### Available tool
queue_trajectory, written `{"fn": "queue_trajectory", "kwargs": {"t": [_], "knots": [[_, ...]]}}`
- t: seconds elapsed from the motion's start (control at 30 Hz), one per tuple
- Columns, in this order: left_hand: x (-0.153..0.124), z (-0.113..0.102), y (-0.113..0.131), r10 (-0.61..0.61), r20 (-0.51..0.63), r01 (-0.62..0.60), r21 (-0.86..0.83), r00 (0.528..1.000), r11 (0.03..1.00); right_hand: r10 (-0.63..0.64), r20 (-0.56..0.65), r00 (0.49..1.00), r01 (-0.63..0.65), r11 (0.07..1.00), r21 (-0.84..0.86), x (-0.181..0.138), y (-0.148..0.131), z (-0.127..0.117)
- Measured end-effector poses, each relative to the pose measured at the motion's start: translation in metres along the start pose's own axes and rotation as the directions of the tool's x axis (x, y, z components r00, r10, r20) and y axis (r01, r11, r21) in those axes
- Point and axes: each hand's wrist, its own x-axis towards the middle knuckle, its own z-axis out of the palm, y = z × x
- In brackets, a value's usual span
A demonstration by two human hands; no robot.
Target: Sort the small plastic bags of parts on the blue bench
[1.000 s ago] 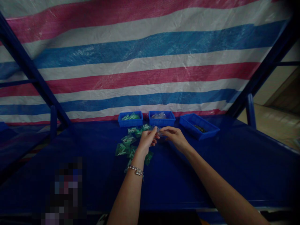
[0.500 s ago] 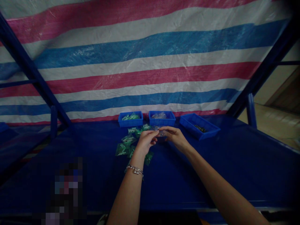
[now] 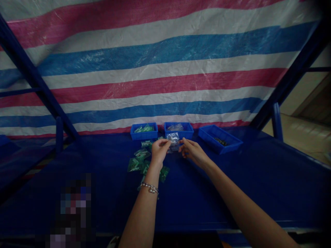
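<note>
Left tray: a blue plastic tray (image 3: 143, 136) at the far edge of the worktop (image 3: 232, 193), with a small heap of green-tinted plastic bags (image 3: 144, 128) inside
Middle tray: a second blue plastic tray (image 3: 179, 136), just right of the first, with clear plastic bags (image 3: 175, 127) lying inside
Right tray: a third blue plastic tray (image 3: 231, 147), angled and set apart from the other two, with a few small dark items (image 3: 221, 141) on its floor, too small to identify
Loose on the worktop: a scattered spread of green-tinted bags (image 3: 136, 164) in front of the left and middle trays, some partly hidden behind the left grip and wrist
Item in hand: one clear, crumpled plastic bag (image 3: 172, 142) with small contents, too blurred to identify, raised between both hands, just in front of the middle tray
Left grip (image 3: 159, 152): fingers and thumb pressed together, pinching the bag's left edge; silver charm bracelet (image 3: 150, 187) on the wrist
Right grip (image 3: 192, 152): fingers slightly spread, tips just beside the bag's right side, contact impossible to tell
Behind: a pink, white and blue striped tarpaulin (image 3: 165, 69) hanging across the back, between blue metal frame posts (image 3: 276, 122)
</note>
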Motion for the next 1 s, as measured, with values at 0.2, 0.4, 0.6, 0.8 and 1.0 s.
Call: {"fn": "queue_trajectory", "kwargs": {"t": [0.2, 0.4, 0.6, 0.8, 1.0], "knots": [[0.0041, -0.0007, -0.0081, 0.160, 0.029, -0.162, 0.205, 0.987, 0.965, 0.116, 0.049, 0.992, -0.116, 0.993, -0.002, -0.0010, -0.0025, -0.0008], [0.0008, -0.0010, -0.0051, 0.276, 0.009, -0.262, 0.349, 0.961, 0.900, 0.206, 0.020, 0.978, -0.205, 0.976, -0.068, 0.0001, -0.0015, -0.0030], [-0.0033, -0.0011, -0.0024, 0.443, 0.098, -0.434, 0.465, 0.891, 0.771, 0.283, 0.149, 0.947, -0.280, 0.959, -0.043, 0.0041, 0.0013, -0.0069], [-0.0020, -0.0025, -0.0037, 0.510, 0.215, -0.545, 0.481, 0.833, 0.687, 0.302, 0.180, 0.936, -0.316, 0.947, 0.054, 0.0064, 0.0009, -0.0097], [-0.0006, -0.0040, -0.0073, 0.512, 0.284, -0.580, 0.508, 0.811, 0.637, 0.203, 0.194, 0.960, -0.217, 0.975, 0.055, 0.0027, 0.0040, -0.0095]]}}
